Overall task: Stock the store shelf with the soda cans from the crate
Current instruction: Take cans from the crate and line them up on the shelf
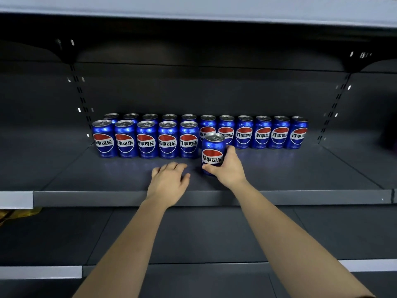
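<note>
Right hand [228, 168] fingers grip a 百事可乐 can [213, 147]; left hand [169, 183] fingers loosely spread.

Blue cans [167, 139] with red-white-blue roundels, dark grey shelf [300, 168]

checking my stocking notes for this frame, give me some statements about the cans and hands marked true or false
1. The right hand grips a Pepsi can. True.
2. The left hand holds a second can. False: its fingers are spread over the shelf and it holds nothing.
3. The front row has five cans standing. True.
4. The gripped can lies on its side. False: it is upright, top facing up.
5. The back row is shorter than the front row. False: it has eleven cans and runs further to the right.
</note>
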Tool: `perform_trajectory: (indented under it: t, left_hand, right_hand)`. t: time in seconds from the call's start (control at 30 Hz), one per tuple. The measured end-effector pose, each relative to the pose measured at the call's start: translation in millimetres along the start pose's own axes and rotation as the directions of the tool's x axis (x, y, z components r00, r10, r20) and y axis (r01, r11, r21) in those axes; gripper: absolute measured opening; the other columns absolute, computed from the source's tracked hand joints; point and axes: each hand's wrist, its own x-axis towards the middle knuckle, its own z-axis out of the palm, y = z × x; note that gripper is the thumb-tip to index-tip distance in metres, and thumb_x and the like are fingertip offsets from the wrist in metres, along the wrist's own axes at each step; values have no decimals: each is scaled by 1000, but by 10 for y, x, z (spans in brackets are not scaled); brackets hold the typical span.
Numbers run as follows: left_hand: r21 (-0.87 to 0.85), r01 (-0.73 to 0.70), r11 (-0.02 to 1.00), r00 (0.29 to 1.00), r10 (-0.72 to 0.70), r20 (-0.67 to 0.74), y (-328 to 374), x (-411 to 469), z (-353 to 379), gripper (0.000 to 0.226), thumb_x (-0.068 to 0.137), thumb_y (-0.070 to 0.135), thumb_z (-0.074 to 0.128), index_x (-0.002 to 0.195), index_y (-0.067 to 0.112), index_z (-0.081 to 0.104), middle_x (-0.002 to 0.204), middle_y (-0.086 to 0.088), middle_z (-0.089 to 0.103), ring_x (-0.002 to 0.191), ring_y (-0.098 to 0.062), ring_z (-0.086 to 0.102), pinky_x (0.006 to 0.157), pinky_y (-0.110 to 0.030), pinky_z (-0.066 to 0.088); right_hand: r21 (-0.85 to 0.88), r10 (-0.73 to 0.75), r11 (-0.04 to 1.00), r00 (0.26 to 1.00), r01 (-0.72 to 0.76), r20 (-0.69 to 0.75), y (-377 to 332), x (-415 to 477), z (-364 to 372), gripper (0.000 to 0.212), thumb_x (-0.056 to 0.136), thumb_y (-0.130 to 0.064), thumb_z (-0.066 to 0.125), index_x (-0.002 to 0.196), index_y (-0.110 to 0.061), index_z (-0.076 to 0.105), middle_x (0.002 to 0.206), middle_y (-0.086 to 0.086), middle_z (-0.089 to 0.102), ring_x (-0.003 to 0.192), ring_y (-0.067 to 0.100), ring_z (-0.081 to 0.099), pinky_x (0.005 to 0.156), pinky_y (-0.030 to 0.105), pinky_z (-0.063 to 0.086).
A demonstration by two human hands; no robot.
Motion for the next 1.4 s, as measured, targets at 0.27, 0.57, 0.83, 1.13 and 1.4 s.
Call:
perform_trajectory:
  t: [0.27,0.57,0.83,1.13,1.4]
  left_hand:
    - [64,-26,998,1000,26,0,-29,19,21,45,98,45,34,140,30,41,137,7,49,126,-16,41,106,-36,21]
    - [82,-44,996,997,49,-65,-62,-11,48,44,96,46,36,137,32,45,133,10,51,122,-14,44,104,-35,23]
    - [96,-6,995,995,16,-99,-41,-4,68,43,96,45,34,135,33,47,131,11,52,120,-12,46,103,-33,21]
    - [94,28,995,995,-19,-98,-29,-10,65,44,96,47,33,136,34,46,130,13,52,119,-11,45,104,-32,20]
    - [21,44,999,998,-43,-56,-15,-5,35,44,96,46,37,137,31,46,132,9,51,122,-14,44,107,-33,18]
  right_hand:
    - [-123,106,987,994,-101,32,25,140,56,95,61,-25,91,140,-18,37,138,6,42,129,23,44,104,37,40]
    - [-45,119,992,992,-121,-50,-8,344,154,81,65,-17,89,129,-18,39,125,6,61,110,27,62,85,37,55]
    - [242,221,946,975,-218,13,6,479,185,64,73,-1,77,121,-18,38,116,6,56,88,25,68,64,28,58]
    - [264,189,950,980,-167,-62,186,608,318,65,79,-2,73,134,-19,44,118,3,59,90,18,67,81,41,60]
    - [203,224,957,973,-209,-55,198,616,331,64,74,-10,79,127,-17,43,126,8,55,105,28,64,89,44,56]
